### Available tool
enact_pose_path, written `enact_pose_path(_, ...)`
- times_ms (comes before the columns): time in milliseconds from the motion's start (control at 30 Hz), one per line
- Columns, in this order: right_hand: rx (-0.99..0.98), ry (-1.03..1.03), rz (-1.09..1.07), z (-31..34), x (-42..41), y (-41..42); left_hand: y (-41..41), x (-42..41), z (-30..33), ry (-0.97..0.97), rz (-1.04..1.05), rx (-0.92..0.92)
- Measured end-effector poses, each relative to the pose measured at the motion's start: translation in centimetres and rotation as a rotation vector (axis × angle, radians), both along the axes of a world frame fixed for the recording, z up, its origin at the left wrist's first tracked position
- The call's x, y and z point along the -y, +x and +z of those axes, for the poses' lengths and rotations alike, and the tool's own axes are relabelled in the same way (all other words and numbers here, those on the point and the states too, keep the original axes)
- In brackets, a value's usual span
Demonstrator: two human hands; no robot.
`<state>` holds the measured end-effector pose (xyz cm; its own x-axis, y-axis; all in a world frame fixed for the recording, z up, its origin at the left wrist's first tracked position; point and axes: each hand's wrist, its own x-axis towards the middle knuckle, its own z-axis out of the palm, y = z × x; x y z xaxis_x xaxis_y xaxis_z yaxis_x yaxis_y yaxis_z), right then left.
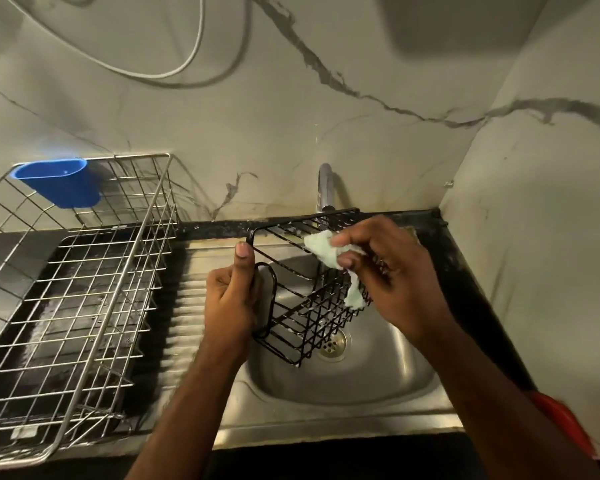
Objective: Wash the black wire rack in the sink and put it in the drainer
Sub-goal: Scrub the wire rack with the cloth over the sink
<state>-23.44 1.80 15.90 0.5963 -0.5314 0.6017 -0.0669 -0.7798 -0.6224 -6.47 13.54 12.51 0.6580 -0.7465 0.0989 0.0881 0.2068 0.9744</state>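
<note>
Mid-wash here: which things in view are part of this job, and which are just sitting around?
In the job: black wire rack, pale cloth, sink, tap, drainer, left hand, right hand.

Just there: blue cup, white cable.

1. Your left hand (231, 299) sits at centre frame, fingers curled, thumb extended upward along the edge of the black wire rack (309, 289) it grips.
2. Your right hand (388, 271) reaches in from the right, fingertips pinching a pale cloth (326, 251) against the rack.
3. Both forearms enter from the bottom edge, bare.
</note>
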Motion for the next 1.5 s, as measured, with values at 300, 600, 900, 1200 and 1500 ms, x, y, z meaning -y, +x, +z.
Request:
enact_pose_path(300, -0.069, 0.223, -0.535, -4.7, 7.7, 0.3, 0.0, -0.7, 0.9, -0.038, -0.08, 0.071)
enact_pose_path(600, -0.282, 0.14, -0.478, -2.5, 11.4, -1.3, -0.3, -0.4, 1.7, -0.091, -0.074, 0.311)
enact_pose_path(900, -0.128, 0.213, -0.022, 1.8, 6.6, -1.4, -0.3, 0.0, 1.4, -0.108, -0.02, 0.36)
enact_pose_path(1200, -0.287, 0.1, -0.553, -2.7, 11.3, -4.7, 0.2, -0.4, 1.7, -0.164, -0.029, 0.34)
enact_pose_path(1500, 0.26, 0.958, -0.211, -4.2, 10.3, -2.6, 0.3, -0.1, 1.1, -0.221, -0.003, 0.258)
